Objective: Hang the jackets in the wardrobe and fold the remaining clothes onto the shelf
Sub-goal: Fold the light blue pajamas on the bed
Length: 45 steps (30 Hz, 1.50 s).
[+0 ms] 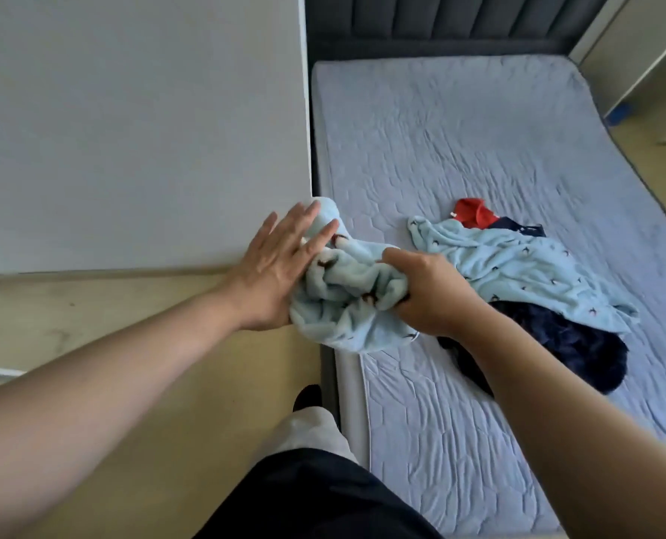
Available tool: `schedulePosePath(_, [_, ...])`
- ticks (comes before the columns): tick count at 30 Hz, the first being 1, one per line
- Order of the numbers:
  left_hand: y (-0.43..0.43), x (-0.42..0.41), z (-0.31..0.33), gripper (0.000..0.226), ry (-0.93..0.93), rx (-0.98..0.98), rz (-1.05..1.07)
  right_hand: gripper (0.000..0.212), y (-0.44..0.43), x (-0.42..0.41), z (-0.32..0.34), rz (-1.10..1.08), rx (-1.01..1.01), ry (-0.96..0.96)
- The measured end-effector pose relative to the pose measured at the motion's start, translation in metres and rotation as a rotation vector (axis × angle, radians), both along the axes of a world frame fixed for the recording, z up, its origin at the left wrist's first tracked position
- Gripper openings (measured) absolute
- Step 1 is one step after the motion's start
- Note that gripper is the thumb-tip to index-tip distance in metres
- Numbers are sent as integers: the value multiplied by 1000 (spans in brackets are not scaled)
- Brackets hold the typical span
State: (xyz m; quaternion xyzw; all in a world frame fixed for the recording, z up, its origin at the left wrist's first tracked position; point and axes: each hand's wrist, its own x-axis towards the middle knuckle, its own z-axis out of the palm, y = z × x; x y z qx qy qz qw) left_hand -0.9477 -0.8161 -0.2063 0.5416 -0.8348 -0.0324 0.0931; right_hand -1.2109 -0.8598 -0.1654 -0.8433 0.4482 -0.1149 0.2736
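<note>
Quilted bed (459,142) beneath, I hold the pale blue garment (347,297) at its near left edge, right hand (424,293) clenched on it, left hand (281,266) flat with fingers released; I'd smooth before folding.

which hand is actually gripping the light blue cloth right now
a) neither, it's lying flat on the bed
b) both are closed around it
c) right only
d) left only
c: the right hand is closed in a fist around the bunched light blue cloth, while the left hand lies open and flat against it, fingers spread.
</note>
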Motion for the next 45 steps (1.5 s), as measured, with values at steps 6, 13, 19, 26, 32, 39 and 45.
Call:
schedulePosePath(6, [115, 12, 50, 124, -116, -5, 180, 18, 82, 12, 47, 297, -219, -23])
schedulePosePath(13, [230, 38, 77, 78, -170, 93, 365, 18, 159, 59, 70, 550, -275, -56])
schedulePosePath(19, [320, 82, 87, 57, 28, 98, 481, 49, 200, 128, 80, 665, -209, 112])
schedulePosePath(26, [426, 160, 97, 35, -17, 170, 787, 104, 283, 255, 59, 966, -540, 226])
schedulePosePath(32, [518, 272, 99, 31, -86, 133, 846, 102, 358, 409, 27, 1114, -515, 245])
schedulePosePath(39, [627, 428, 106, 39, -414, 183, 1024, 47, 448, 602, 36, 1208, -512, 128])
schedulePosePath(45, [685, 541, 143, 43, -446, 123, 1241, 41, 494, 751, 95, 1293, -643, 55])
